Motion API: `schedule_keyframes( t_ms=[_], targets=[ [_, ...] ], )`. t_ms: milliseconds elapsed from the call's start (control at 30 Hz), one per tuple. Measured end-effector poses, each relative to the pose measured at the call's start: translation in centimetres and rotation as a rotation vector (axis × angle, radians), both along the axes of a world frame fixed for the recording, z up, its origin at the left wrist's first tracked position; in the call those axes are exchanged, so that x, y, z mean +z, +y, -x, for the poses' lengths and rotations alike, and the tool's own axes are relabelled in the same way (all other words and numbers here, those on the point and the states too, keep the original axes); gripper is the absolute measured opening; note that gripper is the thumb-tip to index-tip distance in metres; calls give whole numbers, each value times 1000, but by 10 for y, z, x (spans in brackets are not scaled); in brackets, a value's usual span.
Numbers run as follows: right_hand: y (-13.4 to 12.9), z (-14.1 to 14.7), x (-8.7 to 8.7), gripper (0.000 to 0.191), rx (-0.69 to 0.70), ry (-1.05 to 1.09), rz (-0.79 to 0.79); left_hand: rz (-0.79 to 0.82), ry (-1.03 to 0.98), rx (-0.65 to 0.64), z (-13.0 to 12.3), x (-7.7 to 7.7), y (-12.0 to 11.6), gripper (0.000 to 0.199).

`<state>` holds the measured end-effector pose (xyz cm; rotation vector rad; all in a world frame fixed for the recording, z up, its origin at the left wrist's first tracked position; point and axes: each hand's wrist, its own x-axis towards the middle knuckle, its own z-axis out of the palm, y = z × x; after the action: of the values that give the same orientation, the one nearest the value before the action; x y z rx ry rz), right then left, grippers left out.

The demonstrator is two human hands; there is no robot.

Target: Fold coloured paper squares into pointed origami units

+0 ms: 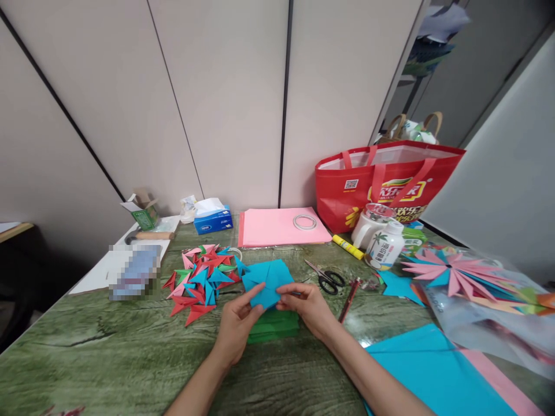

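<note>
A small blue sheet of folded paper (265, 284) is held up between my two hands, with crease lines showing on it. My left hand (236, 320) pinches its left lower edge between thumb and finger. On the other side, my right hand (307, 303) grips the right edge with the fingertips. Under it lie more blue paper (281, 271) and a stack of green paper (277, 329). To the left is a heap of folded paper pieces (203, 280) in red, pink, blue and green. Black-handled scissors (330, 281) rest just beyond my right hand.
Pink paper sheets (273, 228) lie at the back beside a blue tissue box (213, 219). A yellow glue stick (348, 247), a white bottle (385, 247) and a red bag (336, 196) stand right. Large blue paper (437, 375) covers the front right; a hammer (151, 235) lies left.
</note>
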<state>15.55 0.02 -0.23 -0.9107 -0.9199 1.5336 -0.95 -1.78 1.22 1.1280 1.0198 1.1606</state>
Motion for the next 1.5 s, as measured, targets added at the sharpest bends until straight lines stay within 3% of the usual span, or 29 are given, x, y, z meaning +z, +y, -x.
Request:
schedule_keyframes(
  t_ms=[133,467,633,733,833,933,1033,1233,1333,1500],
  targets=[
    [0,0,3,20,8,-39,-24,-21,44,-25,2,-1,0,38],
    [1,-1,3,17,3,-13,-24,63,-112,3,0,3,0,40],
    [2,-3,9,23,-64,29,-46,-24,115,8,2,8,-1,13],
    [4,-3,9,34,-97,-89,-38,-50,214,-91,0,10,-3,7],
    [5,-2,4,31,-112,-234,-129,-54,191,-141,-2,13,-4,7],
    [5,0,1,27,-148,-262,-184,-106,175,-51,-2,13,-3,14],
    [2,2,2,31,-167,-235,-216,-115,214,-38,-1,9,-2,20],
    [-3,10,4,48,-69,-175,-187,-170,182,160,0,-1,0,23],
    [-3,10,1,41,-21,-212,-186,-159,119,164,-3,0,0,30],
    [-1,1,4,22,-71,-446,-316,-7,116,91,-2,9,1,43]
  ],
)
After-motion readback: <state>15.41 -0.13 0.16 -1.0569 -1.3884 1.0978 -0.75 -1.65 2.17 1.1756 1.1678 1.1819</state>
